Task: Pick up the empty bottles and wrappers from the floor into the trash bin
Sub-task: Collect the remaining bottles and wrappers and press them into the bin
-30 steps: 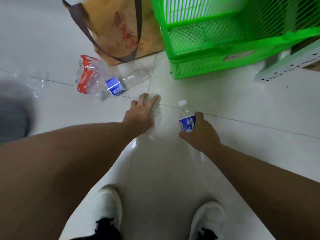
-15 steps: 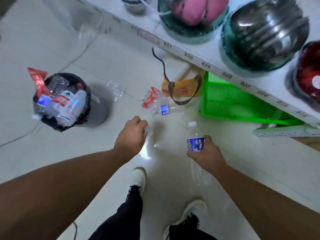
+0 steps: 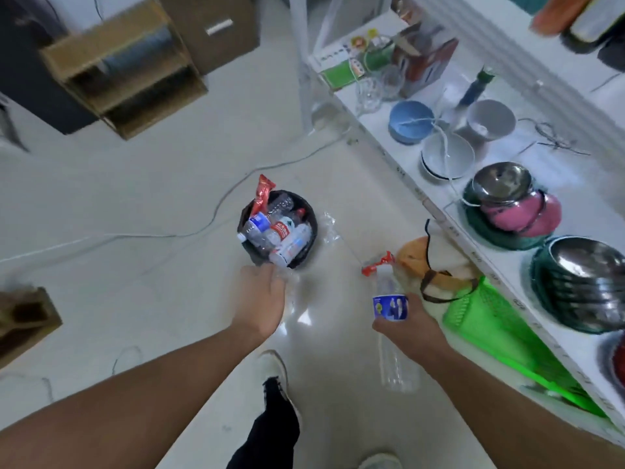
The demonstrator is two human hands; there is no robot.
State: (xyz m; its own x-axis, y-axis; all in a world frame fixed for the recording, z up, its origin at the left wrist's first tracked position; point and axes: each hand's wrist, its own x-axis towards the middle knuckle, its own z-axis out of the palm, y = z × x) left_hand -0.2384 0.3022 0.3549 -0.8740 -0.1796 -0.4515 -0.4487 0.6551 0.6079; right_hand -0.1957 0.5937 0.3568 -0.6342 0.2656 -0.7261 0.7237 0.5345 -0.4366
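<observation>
A black trash bin (image 3: 310, 219) stands on the floor ahead, stuffed with several clear bottles and a red wrapper. My left hand (image 3: 262, 301) is just short of the bin, closed around a crumpled clear wrapper (image 3: 291, 292). My right hand (image 3: 407, 324) grips a clear bottle with a blue label (image 3: 389, 304), cap pointing away from me. A clear wrapper (image 3: 329, 228) lies on the floor right of the bin. A red-and-clear wrapper (image 3: 377, 264) lies further right, partly hidden behind the held bottle.
A white shelf (image 3: 439, 211) along the right carries bowls and steel pots. Under it sit a green crate (image 3: 480, 313) and a tan bag (image 3: 422, 262). A cable (image 3: 216, 214) runs across the floor left of the bin. Wooden boxes (image 3: 125, 69) stand at the far left.
I have stood up from a crouch and the view has swung from the crate to the bin. Both hands lifted their items off the floor and moved nearer the bin.
</observation>
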